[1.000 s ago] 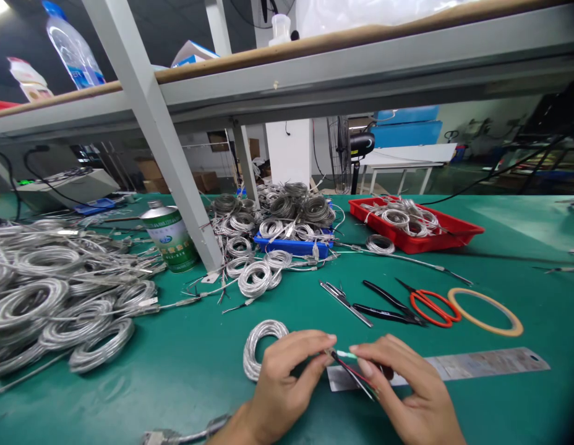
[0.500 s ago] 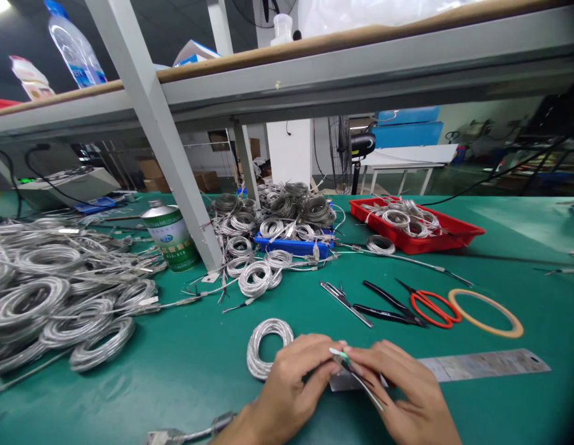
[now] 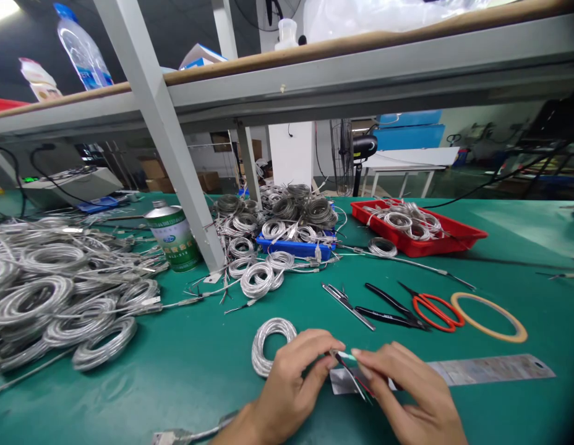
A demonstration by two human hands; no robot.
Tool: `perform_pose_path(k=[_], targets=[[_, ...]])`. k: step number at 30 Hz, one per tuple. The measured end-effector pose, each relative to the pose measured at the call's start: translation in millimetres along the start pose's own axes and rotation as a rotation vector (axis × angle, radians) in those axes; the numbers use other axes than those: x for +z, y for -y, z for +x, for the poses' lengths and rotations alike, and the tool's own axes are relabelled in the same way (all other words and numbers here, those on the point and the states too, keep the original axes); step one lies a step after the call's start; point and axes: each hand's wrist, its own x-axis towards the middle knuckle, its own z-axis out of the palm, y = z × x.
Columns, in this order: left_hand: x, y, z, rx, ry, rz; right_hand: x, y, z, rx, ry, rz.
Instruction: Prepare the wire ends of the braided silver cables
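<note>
Cable wires [image 3: 354,377] splay between left fingers [image 3: 320,341] and right fingers [image 3: 382,360].

Green tabletop [image 3: 175,371] under cable coils [image 3: 83,321], can [image 3: 173,241], red tray [image 3: 421,245], black cutters [image 3: 388,317], orange scissors [image 3: 417,304], tape roll [image 3: 513,338], ruler [image 3: 491,369], perhaps tweezers [image 3: 349,306].

Wires [image 3: 352,376] show black, red, white, seemingly mint.
</note>
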Motion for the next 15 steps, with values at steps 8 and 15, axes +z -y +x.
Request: perform_pose_path(k=[8,15], targets=[[-0.2,1.8,0.5,-0.005,0.014,0.017,0.8,2.4,0.0,-0.019,0.035,-0.057],[0.7,4.9,1.2,-0.021,-0.012,0.061,1.0,4.1,-2.3,-0.053,0.059,-0.154]])
